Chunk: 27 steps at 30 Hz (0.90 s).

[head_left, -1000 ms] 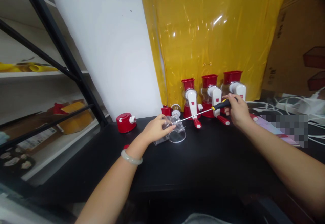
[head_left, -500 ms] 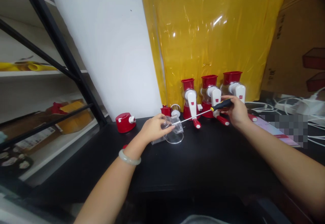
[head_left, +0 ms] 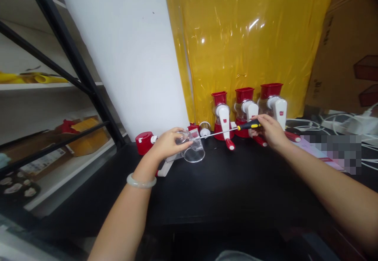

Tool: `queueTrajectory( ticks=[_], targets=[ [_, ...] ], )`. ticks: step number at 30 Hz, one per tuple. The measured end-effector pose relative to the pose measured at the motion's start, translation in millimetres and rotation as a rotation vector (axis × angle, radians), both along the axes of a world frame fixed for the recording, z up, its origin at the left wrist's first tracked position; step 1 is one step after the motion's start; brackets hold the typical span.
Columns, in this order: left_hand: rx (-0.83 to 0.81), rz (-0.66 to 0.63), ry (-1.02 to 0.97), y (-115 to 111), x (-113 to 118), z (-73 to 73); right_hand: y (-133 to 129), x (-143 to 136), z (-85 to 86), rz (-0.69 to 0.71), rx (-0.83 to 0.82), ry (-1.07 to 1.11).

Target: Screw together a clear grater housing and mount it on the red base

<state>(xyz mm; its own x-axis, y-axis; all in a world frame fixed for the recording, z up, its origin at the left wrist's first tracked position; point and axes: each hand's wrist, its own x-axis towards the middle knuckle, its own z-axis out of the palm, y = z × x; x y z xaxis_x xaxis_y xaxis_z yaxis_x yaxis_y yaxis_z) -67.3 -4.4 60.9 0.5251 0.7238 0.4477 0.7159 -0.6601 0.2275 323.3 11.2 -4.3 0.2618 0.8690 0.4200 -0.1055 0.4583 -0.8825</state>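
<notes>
Left hand [head_left: 169, 144] and clear plastic housing [head_left: 197, 146] shift left vs the earlier frames; screwdriver [head_left: 248, 125] shifts the same way. White crank [head_left: 166, 167] now shows under the left wrist side, partly covered. Shaft tip is still at the housing, so work on that part looks ongoing; exact contact point too small to tell.

Left fingers: narrow, pinched round the housing, round rim hanging below them. Right hand [head_left: 270, 131]: fingers closed on the rear of the black-and-yellow handle, shaft pointing left toward the left fingers.

Around: red base [head_left: 143, 143] left of the left fingers, on the tabletop [head_left: 224, 194]. Metal drum [head_left: 204, 129] and small red part [head_left: 193, 127] just behind the housing. 3 red-and-white grinders [head_left: 223, 115] stand behind the screwdriver; the nearest one's crank is right behind the shaft, and the right fingers cover part of the middle one, so knocking 1 is a risk. Cables [head_left: 304, 125] and printed flat item [head_left: 319, 156] right of the right fingers.
</notes>
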Motion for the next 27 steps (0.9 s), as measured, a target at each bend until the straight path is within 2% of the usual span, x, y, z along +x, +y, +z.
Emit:
queueTrajectory(
  ticks=[6,15,27],
  targets=[
    [-0.033,0.026,0.025,8,-10,-1.5,-3,-3,-2.2,0.029,-0.028,-0.144],
    [-0.080,0.056,0.068,11,-12,-4.6,5,0,-5.5,0.104,-0.037,-0.070],
    [-0.075,0.069,0.080,14,-16,-8.2,-3,-12,0.7,0.006,-0.131,-0.113]
  ],
)
